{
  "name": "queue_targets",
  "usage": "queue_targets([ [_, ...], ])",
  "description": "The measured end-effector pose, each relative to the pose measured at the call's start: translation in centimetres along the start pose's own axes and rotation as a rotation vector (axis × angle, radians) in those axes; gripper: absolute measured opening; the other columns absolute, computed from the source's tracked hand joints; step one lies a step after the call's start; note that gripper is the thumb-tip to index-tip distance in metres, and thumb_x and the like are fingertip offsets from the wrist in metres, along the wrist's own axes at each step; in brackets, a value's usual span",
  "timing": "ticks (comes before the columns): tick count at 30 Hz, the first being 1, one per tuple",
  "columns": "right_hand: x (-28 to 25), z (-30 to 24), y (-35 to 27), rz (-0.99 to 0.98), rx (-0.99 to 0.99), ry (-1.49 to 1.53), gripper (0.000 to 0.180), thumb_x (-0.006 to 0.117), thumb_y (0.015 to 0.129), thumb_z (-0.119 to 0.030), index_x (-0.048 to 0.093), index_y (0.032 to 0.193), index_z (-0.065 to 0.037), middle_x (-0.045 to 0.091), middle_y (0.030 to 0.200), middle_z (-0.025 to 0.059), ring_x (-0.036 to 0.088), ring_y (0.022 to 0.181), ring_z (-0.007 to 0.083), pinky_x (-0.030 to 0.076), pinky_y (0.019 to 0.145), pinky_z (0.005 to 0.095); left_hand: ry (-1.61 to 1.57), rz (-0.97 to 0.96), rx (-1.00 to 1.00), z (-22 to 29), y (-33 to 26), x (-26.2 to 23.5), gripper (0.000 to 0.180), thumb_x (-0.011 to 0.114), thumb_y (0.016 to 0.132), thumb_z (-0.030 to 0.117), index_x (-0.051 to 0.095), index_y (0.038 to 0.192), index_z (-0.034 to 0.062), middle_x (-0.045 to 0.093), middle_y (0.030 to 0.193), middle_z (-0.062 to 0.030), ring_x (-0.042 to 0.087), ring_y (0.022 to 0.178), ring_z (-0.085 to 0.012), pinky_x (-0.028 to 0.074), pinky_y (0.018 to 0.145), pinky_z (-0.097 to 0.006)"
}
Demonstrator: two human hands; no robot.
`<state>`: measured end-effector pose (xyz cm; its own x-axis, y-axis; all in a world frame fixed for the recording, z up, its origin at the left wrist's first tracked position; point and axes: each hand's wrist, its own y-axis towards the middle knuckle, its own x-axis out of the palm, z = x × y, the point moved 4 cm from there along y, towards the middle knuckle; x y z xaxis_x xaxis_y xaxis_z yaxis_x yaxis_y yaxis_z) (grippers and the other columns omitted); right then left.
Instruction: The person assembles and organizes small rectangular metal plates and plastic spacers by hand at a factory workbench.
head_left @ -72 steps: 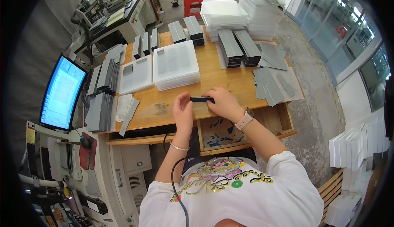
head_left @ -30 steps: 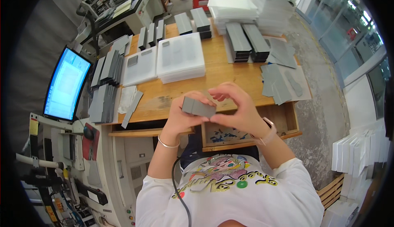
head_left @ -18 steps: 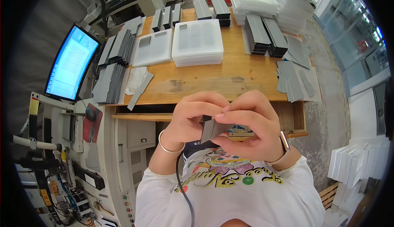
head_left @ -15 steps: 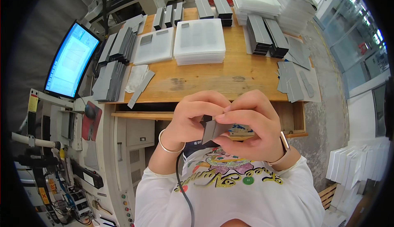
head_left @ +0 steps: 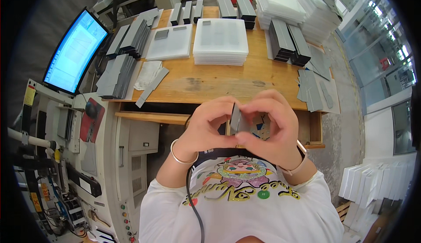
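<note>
A small grey folded piece [head_left: 239, 121], like thin board or sheet with creased panels, stands tilted between my two hands. My left hand [head_left: 205, 126] closes its fingertips and thumb on the near-left side of it. From the other side, my right hand [head_left: 278, 126] pinches it with curved fingers above and the thumb below. Both hands are over the open drawer [head_left: 316, 126] at the table's front, and small blue scraps show inside it. The fingers partly cover the piece's edges.
On the wooden table [head_left: 210, 85] stand stacked translucent sheets [head_left: 220, 36], grey boxy bars [head_left: 282, 39] and flat grey pieces [head_left: 312, 91]. A monitor [head_left: 76, 52] and machine are at left. White panels [head_left: 372, 181] stand at lower right. A cable hangs down my front.
My hands have turned the grey piece more upright, and its long side now faces me. My right thumb has moved to its lower end. The view has shifted slightly.
</note>
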<state>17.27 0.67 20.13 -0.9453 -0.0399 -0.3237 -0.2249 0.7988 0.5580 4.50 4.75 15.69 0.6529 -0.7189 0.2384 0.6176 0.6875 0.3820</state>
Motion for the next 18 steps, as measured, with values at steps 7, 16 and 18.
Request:
queue_targets([
  [7,0.3,7.3,-1.1,0.162,0.535,0.359,0.027,0.068,0.069,-0.008,0.053,0.091,-0.002,0.055,0.080,0.0017,0.052,0.067,0.0059,0.043,0.057,0.0197,-0.232,0.192,-0.206,-5.6,-0.6,0.0,0.037,0.060,0.073,-0.007,0.052,0.109,-0.0029,0.054,0.106,-0.0075,0.053,0.095,-0.0140,0.046,0.081,-0.028],
  [16,-0.7,11.2,-3.0,0.268,0.628,0.118,0.026,0.069,0.067,-0.010,0.051,0.083,-0.001,0.053,0.075,0.0015,0.049,0.059,0.0053,0.042,0.050,0.0199,-0.541,0.332,-0.415,-10.2,0.5,1.3,0.024,0.048,0.083,-0.001,0.051,0.107,-0.0021,0.056,0.100,-0.0078,0.055,0.092,-0.0154,0.049,0.076,-0.032],
  [18,-1.2,12.4,-3.7,0.272,0.618,0.054,0.025,0.070,0.067,-0.010,0.051,0.082,-0.001,0.053,0.075,0.0012,0.049,0.059,0.0050,0.042,0.048,0.0196,-0.561,0.366,-0.416,-10.6,0.8,1.4,0.019,0.047,0.084,-0.001,0.053,0.102,-0.0005,0.057,0.095,-0.0071,0.056,0.087,-0.0154,0.050,0.072,-0.032],
])
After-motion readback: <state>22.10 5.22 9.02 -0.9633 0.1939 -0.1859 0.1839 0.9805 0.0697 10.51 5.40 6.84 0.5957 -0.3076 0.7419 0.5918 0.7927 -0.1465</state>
